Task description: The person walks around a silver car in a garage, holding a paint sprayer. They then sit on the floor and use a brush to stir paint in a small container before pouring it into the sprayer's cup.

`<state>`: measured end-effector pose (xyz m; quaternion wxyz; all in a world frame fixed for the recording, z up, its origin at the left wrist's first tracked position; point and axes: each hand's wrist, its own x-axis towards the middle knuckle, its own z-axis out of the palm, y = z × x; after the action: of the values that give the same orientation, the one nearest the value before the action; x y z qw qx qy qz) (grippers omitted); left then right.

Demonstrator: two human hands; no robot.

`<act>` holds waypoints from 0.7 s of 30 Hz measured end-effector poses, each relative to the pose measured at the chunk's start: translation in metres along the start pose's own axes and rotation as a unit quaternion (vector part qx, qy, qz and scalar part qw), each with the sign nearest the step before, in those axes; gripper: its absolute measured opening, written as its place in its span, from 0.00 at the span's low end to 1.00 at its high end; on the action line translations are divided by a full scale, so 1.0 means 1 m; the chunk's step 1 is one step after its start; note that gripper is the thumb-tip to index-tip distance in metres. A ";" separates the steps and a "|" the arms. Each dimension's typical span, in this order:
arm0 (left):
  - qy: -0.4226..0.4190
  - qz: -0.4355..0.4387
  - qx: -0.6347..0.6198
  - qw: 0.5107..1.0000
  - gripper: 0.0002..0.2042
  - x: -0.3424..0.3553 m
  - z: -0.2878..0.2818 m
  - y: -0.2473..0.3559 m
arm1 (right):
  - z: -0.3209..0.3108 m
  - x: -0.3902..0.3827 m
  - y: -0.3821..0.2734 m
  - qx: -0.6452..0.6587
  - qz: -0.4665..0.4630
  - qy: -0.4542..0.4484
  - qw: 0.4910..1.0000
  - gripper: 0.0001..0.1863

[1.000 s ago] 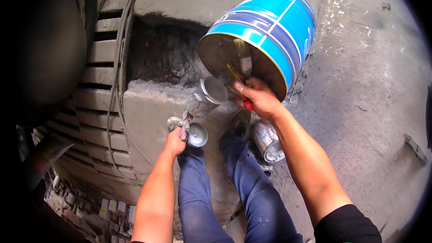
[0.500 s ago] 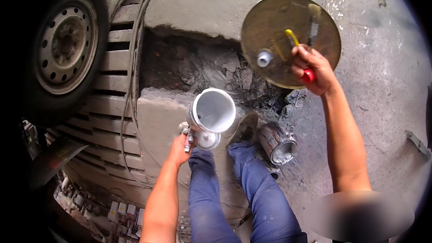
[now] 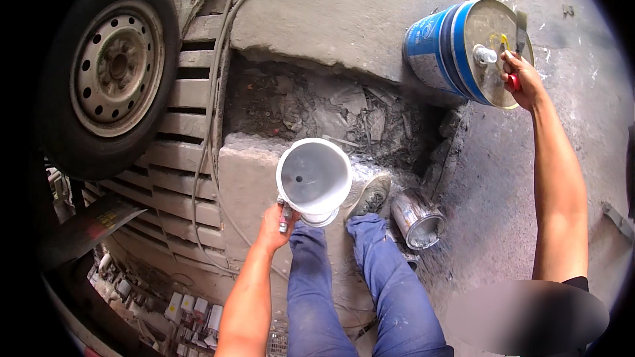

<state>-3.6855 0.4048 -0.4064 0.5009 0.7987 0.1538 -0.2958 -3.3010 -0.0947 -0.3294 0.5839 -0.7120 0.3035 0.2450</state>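
My left hand (image 3: 276, 226) grips the metal body of a spray gun (image 3: 286, 217), whose round white cup (image 3: 314, 175) faces up with its mouth uncovered. Inside the cup a small dark hole shows at the bottom. Far right, my right hand (image 3: 526, 82) is closed on a flat brush (image 3: 521, 30), bristle end away from me. A red end (image 3: 514, 81) pokes out of the fist, apparently the brush handle's. A thin yellow piece (image 3: 505, 41) shows by the fingertips; what it belongs to is unclear. Beyond stands a blue drum (image 3: 430, 46) with a white translucent piece (image 3: 486, 55) on its top.
Beside my boot (image 3: 374, 193) a paint-smeared tin (image 3: 418, 221) lies tilted. A rubble-filled pit (image 3: 331, 102) lies ahead. To the left are a wheel (image 3: 118, 66), slatted boards (image 3: 188, 99) and hoses (image 3: 215, 73). A strip of scrap (image 3: 616, 218) lies far right.
My view has shifted, so the drum now shows its blue side. The right hand has moved right, near the drum's rim, still with the brush. The white cup remains in front of my legs, held left.
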 end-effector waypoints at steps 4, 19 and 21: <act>-0.010 -0.007 -0.026 1.000 0.11 0.004 0.003 0.010 | -0.006 0.004 0.010 -0.122 -0.055 0.047 0.990 0.10; 0.016 0.010 0.029 0.999 0.09 0.020 -0.005 0.057 | 0.003 -0.046 0.034 -0.438 -0.391 0.284 0.758 0.17; 0.040 0.028 0.042 0.998 0.06 0.019 -0.009 0.057 | 0.031 -0.094 0.018 -0.417 -0.284 0.174 0.846 0.14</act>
<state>-3.6364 0.3861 -0.3748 0.4683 0.8341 0.1389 -0.2562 -3.3796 -0.0532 -0.2818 0.2135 -0.9745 0.0538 0.0438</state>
